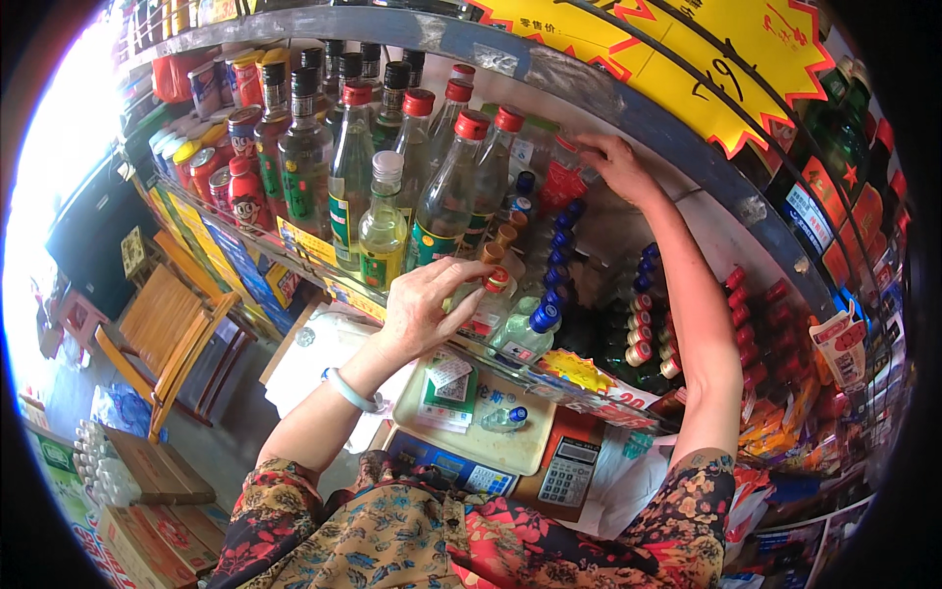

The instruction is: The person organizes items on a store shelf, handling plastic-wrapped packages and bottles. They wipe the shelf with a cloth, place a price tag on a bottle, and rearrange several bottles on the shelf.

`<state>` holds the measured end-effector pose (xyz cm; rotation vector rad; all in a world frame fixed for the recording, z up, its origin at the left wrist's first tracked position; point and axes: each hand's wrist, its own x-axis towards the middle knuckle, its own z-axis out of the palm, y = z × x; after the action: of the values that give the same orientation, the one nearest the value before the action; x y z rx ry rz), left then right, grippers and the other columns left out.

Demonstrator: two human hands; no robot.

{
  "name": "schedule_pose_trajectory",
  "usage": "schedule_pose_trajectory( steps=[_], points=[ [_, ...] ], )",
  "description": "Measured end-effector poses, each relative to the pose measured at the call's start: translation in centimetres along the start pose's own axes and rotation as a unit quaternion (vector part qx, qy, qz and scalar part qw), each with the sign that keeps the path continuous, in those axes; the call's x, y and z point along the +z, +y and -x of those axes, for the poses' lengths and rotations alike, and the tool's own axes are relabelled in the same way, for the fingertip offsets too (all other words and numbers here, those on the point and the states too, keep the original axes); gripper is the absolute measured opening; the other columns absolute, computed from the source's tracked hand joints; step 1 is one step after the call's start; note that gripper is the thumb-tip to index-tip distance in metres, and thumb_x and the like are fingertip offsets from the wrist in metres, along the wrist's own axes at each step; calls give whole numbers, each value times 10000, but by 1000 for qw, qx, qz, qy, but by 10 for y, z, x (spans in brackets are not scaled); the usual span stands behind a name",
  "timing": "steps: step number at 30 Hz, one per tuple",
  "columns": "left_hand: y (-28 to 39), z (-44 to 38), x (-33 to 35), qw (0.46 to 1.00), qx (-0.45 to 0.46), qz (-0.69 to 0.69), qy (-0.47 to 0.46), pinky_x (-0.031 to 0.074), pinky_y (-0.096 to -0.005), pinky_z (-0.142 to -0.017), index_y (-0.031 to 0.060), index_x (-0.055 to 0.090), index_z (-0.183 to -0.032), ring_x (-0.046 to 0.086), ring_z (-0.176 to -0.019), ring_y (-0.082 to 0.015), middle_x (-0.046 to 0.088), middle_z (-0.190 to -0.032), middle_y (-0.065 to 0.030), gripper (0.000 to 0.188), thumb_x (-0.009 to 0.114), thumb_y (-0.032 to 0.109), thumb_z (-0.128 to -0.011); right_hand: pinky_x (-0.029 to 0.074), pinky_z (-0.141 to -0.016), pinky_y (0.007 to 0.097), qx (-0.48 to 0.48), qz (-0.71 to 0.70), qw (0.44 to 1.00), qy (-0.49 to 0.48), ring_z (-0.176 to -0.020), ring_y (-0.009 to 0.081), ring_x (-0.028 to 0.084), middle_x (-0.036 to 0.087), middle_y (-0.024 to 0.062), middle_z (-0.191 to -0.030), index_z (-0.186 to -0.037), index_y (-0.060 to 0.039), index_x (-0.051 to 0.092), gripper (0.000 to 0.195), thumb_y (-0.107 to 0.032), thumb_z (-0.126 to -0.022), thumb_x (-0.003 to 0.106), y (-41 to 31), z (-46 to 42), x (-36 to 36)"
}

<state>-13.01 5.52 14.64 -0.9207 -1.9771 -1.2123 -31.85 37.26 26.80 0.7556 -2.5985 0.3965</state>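
Observation:
Near the shelf's front edge, my left hand [434,302] has its thumb and fingers around the red cap of a small clear bottle [487,309]. My right hand [614,166] reaches to the back of the shelf, its fingers at a red-labelled clear packet or bottle [564,180]; whether they grip it is unclear. Between my hands runs a row of blue-capped bottles [557,254]. A clear bottle with a blue cap [526,335] stands right of my left hand. Taller red-capped glass bottles [445,202] stand behind and to the left.
The shelf's wire front rail [589,401] runs below my hands. Under it are a weighing scale's tray [441,442] with a small blue-capped bottle [504,418] lying on it, and a calculator [569,471]. A yellow price sign [662,51] hangs above. A wooden chair [165,331] stands at left.

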Motion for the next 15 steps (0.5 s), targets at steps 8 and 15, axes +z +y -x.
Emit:
schedule_pose_trajectory(
  steps=[8, 15],
  points=[
    [0, 0, 0, 1000, 2, -4, 0, 556, -326, -736, 36, 649, -1076, 688, -857, -278, 697, -991, -121, 281, 700, 22, -800, 463, -915, 374, 28, 110, 993, -45, -1061, 319, 615, 647, 196, -1134, -1103, 26, 623, 322, -228, -905, 614, -22, -27, 3],
    [-1, -1, 2, 1000, 14, -7, 0, 558, -330, -740, 42, 652, -1078, 690, -865, -284, 695, -997, -126, 272, 693, 23, -810, 451, -940, 383, -97, 71, 986, 116, -1098, 320, 599, 643, 193, -1134, -1204, 9, 557, 367, -238, -932, 567, -18, -18, 4]
  ],
)
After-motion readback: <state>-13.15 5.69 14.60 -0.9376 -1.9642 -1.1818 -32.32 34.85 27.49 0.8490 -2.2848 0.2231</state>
